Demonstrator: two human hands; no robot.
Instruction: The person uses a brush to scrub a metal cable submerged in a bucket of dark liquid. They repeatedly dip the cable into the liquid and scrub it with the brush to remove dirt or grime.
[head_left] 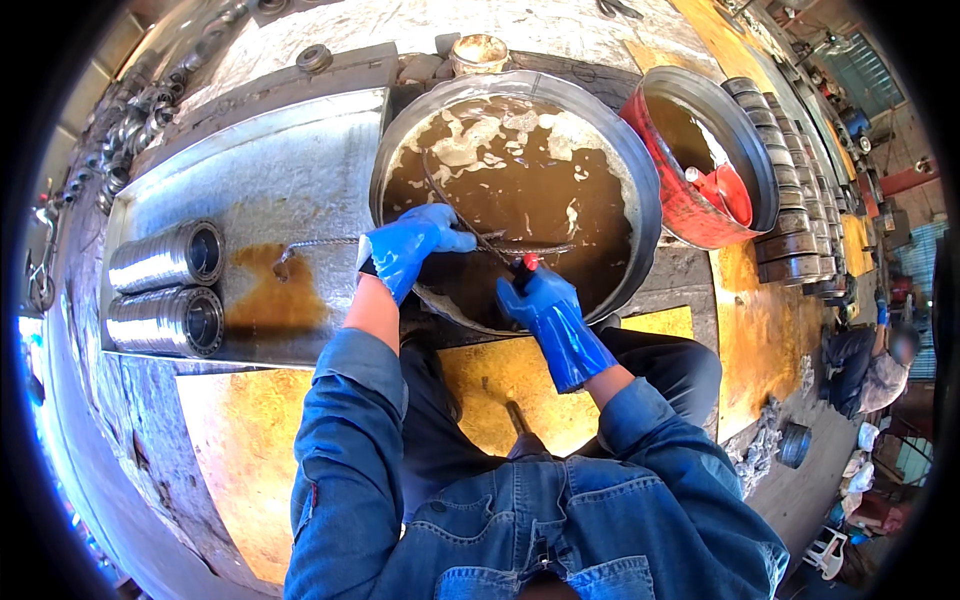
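Observation:
Both hands wear blue rubber gloves over a wide round metal tub of brown, foam-flecked liquid. My left hand, at the tub's near left, is closed round a twisted metal rod. The rod's hooked end hangs over the metal tray to the left. A thin dark curved rod crosses above the liquid between my hands. At the tub's near rim, my right hand is closed on a tool with a red end; the glove hides the rest of it.
Two stacks of shiny metal rings lie in the tray beside a brown puddle. Right of the tub stands a red drum with a red scoop. Beyond it are rows of metal rings. Another person sits far right.

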